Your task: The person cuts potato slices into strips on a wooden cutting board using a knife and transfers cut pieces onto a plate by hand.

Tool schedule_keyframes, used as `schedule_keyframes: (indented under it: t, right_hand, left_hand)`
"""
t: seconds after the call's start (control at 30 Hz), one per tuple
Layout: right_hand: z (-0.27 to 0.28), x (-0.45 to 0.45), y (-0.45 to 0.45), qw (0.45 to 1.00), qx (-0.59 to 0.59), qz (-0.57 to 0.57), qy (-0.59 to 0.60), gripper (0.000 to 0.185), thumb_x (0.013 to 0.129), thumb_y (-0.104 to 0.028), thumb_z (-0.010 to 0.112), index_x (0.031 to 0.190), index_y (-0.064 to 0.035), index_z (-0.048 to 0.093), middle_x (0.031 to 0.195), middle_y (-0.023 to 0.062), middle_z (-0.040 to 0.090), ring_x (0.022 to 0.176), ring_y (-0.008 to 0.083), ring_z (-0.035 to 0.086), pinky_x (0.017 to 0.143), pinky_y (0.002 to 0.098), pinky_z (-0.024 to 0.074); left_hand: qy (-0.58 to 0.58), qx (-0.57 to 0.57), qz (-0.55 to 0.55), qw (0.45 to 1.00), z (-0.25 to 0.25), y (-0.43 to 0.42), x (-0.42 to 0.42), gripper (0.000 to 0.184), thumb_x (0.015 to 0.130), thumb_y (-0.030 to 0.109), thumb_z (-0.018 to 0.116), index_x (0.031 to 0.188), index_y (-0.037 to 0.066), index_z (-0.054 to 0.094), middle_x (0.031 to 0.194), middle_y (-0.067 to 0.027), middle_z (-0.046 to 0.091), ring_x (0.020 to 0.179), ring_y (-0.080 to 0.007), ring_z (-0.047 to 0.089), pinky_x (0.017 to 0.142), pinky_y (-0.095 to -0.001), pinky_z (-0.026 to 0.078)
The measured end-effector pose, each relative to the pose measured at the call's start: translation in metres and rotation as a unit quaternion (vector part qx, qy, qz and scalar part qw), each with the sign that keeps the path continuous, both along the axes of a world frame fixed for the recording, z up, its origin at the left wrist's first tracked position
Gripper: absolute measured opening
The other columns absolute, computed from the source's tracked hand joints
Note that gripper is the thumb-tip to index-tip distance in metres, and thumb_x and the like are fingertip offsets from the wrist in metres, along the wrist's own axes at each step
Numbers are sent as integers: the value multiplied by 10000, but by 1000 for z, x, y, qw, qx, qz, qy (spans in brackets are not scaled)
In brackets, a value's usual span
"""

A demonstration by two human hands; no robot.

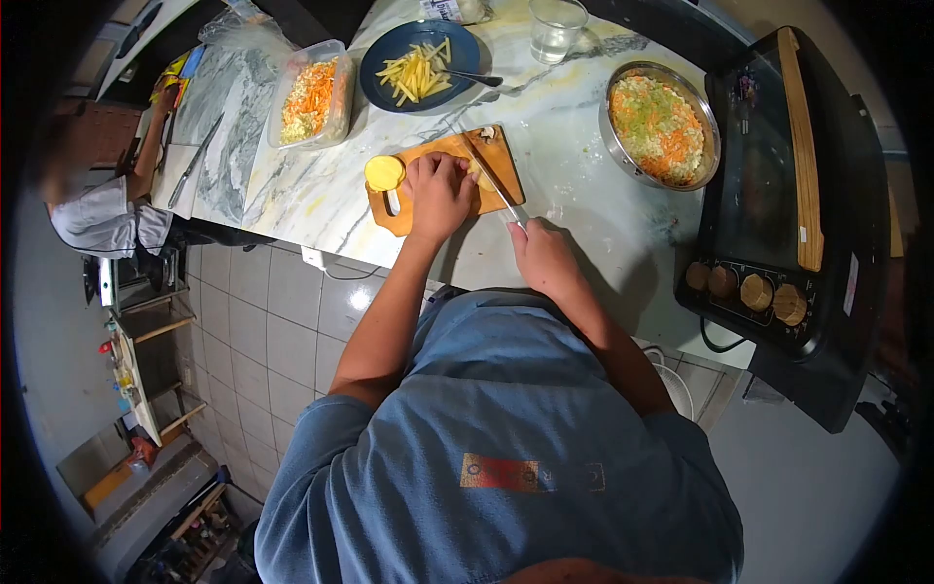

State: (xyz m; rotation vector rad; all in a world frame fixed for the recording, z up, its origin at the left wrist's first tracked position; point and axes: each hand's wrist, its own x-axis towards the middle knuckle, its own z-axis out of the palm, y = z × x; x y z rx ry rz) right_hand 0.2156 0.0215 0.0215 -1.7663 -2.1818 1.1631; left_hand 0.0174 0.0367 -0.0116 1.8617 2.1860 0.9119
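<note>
On a wooden cutting board (397, 220), my left hand (441, 195) is closed with its fingertips bent over a pale yellow piece (476, 172) that looks like potato. Its lower part is hidden by my fingers. My right hand (545, 255) grips the handle of a kitchen knife (493, 175), whose blade lies slantwise over the board just right of the left fingertips. A round yellow potato chunk (384, 173) rests at the board's left end. Small dark and pale scraps (487, 132) lie at its far right corner.
Behind the board are a dark plate (374, 90) of potato sticks with a utensil and a clear cup (557, 34). A plastic tub (342, 102) and a metal bowl (713, 146) hold shredded vegetables. A toaster oven (759, 185) stands right. Another person (107, 209) is at left, near a knife (195, 164).
</note>
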Motion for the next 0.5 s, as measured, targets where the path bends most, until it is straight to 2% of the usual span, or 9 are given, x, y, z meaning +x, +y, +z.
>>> schedule_keyframes:
  t: [0.1,0.43,0.5]
  right_hand:
    - [-1,0,0,1000,-1,-3,9,443,1001,-384,450,949,28,603,831,301,659,840,495,640,760,567,502]
    - [0,-1,1,1000,-13,-5,-7,451,1003,-396,446,961,26,599,851,303,660,849,498,638,771,568,502]
    - [0,0,1,1000,-18,-7,-9,451,1003,-398,445,965,24,598,858,304,660,852,499,637,774,568,501]
  left_hand:
    - [-17,-4,-1,1000,2,0,1,232,828,295,721,967,118,663,1091,-92,551,1121,-319,433,931,-462,294]
    - [-39,-13,-2,999,4,1,1,224,823,300,726,956,128,673,1111,-87,538,1150,-322,403,956,-462,271]
    - [18,-12,18,1000,9,3,-1,234,851,317,707,958,109,696,1029,-79,626,1036,-250,532,892,-407,375]
